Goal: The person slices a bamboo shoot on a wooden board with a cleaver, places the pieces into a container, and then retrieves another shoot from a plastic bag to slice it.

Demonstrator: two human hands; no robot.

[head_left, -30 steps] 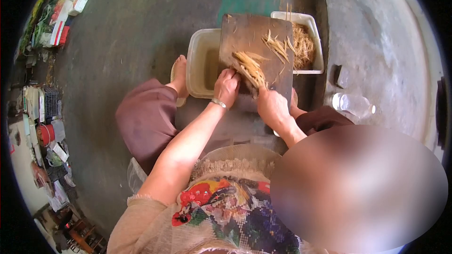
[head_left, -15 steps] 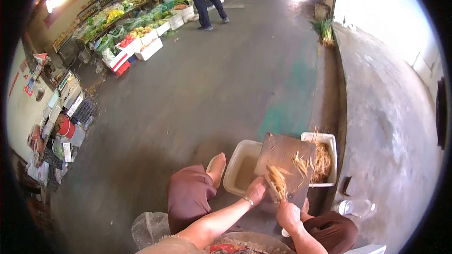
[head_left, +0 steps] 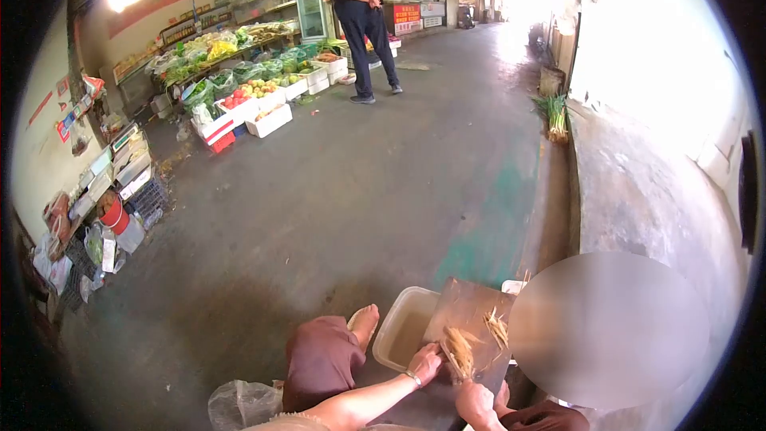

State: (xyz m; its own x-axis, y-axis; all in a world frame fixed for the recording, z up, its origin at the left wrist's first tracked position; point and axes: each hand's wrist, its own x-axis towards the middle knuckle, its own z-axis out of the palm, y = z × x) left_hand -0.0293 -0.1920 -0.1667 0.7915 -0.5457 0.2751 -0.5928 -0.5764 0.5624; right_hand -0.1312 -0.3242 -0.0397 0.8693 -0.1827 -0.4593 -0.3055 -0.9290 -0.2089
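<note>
A dark flat board [head_left: 447, 391] lies in front of my knees, tilted in the view. My left hand [head_left: 427, 362], with a bracelet at its wrist, is closed at the left side of a bundle of pale yellow strips [head_left: 459, 351]; what its fingers hold is too small to name. My right hand [head_left: 476, 401] is closed at the near end of the bundle, and what it grips is hidden. A smaller heap of strips [head_left: 496, 329] rests on the board's right part. A white tub [head_left: 386, 338] stands to the left of the board.
A second white container [head_left: 511, 286] is mostly covered by a grey blur. Vegetable crates [head_left: 271, 121] stand at the upper left, near a standing person [head_left: 364, 24]. Green onions [head_left: 556, 118] lie by the right kerb. A red bucket [head_left: 113, 214] is at the left.
The view has tilted up, so the board and both hands sit lower. The standing person shows more fully, hands behind the back. A grey blur now covers the right container.
</note>
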